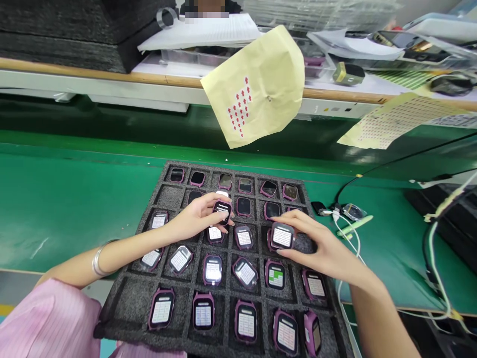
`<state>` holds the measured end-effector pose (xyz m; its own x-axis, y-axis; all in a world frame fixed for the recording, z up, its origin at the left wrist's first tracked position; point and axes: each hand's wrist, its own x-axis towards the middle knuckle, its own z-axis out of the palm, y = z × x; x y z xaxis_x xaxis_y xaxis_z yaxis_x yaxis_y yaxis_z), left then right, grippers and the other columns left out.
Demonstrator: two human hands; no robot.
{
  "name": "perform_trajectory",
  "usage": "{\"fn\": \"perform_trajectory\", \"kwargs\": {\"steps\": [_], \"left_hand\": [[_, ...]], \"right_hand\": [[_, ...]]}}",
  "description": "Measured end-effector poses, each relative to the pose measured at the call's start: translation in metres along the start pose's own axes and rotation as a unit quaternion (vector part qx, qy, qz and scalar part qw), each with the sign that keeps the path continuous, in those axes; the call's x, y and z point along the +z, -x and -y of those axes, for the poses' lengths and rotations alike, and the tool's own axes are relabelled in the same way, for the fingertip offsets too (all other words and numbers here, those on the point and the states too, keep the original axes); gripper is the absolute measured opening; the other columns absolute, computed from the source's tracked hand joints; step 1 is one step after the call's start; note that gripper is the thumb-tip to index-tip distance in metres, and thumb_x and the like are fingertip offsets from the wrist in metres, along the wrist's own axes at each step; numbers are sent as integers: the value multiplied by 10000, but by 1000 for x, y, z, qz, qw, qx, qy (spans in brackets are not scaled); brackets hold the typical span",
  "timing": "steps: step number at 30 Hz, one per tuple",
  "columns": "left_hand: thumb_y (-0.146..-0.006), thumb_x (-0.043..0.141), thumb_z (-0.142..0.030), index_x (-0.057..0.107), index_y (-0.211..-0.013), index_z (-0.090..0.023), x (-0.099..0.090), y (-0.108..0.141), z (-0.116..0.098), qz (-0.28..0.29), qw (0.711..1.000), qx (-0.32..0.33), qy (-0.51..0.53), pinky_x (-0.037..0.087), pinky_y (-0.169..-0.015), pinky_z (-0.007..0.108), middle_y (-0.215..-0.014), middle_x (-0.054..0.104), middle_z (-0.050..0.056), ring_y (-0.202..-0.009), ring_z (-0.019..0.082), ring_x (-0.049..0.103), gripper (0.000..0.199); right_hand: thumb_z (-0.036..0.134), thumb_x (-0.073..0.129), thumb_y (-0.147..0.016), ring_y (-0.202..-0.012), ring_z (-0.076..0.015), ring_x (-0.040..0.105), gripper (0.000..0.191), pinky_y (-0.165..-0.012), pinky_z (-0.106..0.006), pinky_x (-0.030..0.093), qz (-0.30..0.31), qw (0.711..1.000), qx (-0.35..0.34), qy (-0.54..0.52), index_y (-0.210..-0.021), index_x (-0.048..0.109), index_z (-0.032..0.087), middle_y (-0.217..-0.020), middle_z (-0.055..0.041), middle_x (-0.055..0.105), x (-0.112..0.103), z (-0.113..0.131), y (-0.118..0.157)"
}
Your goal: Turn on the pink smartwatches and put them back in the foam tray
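Observation:
A dark grey foam tray lies on the green bench, its compartments holding several purple-framed smartwatches. Many in the nearer rows have lit white screens; those in the far rows are dark. My left hand holds a smartwatch with text on its dark screen, thumb over its face, above the tray's middle. Between the thumb and fingers of my right hand is another watch with a lit white screen, over the right part of the tray. One watch in the nearer rows shows a green and white screen.
Behind the bench runs a shelf with black foam blocks, papers and plastic trays. A yellow sticker sheet hangs from it. White cables, a green pen-like tool and black items lie right of the tray.

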<state>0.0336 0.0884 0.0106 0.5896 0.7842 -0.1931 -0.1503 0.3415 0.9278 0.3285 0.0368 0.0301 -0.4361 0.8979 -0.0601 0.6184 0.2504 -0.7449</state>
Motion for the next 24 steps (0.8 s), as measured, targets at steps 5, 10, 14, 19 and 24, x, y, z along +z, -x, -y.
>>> {"fn": "perform_trajectory", "kwargs": {"steps": [5,10,14,19,24], "left_hand": [[-814,698,-314,561,-1061,-150,-1,-1,-1,-13,1000,4,0,604,-726,327,-951,636,56,-868,197,688,327],[-819,682,-317,570,-1051,-150,-1,0,-1,-20,1000,0,7,600,-720,346,-937,650,69,-863,213,692,307],[-779,708,-246,528,-1138,-171,-3,3,0,-22,1000,8,-3,589,-737,357,-986,641,69,-883,217,692,409],[-673,762,-100,470,-1195,-200,-18,11,-2,-26,998,40,-50,553,-862,371,-1034,623,60,-938,204,678,606],[-746,714,-191,473,-1206,-172,-33,22,-10,-90,989,46,-108,577,-728,319,-1023,626,75,-906,197,656,520]], "right_hand": [[430,657,-863,-1077,-307,583,444,-927,-440,489,-36,993,28,111,-1270,591,266,-1190,-112,574,-12,-36,34],[449,637,-872,-1161,-323,553,431,-973,-471,472,-24,988,22,154,-1266,597,279,-1253,-106,575,-12,-47,49],[468,552,-925,-1165,-323,550,348,-996,-489,438,-64,984,7,165,-1202,631,272,-1252,-107,592,-22,-46,39],[519,383,-968,-976,-354,613,476,-880,-520,467,-143,961,39,233,-1035,677,151,-1011,-173,668,-13,-60,1],[636,516,-874,-701,-283,620,597,-675,-433,509,-202,963,93,154,-1085,665,98,-804,-128,650,4,-66,-16]]}}
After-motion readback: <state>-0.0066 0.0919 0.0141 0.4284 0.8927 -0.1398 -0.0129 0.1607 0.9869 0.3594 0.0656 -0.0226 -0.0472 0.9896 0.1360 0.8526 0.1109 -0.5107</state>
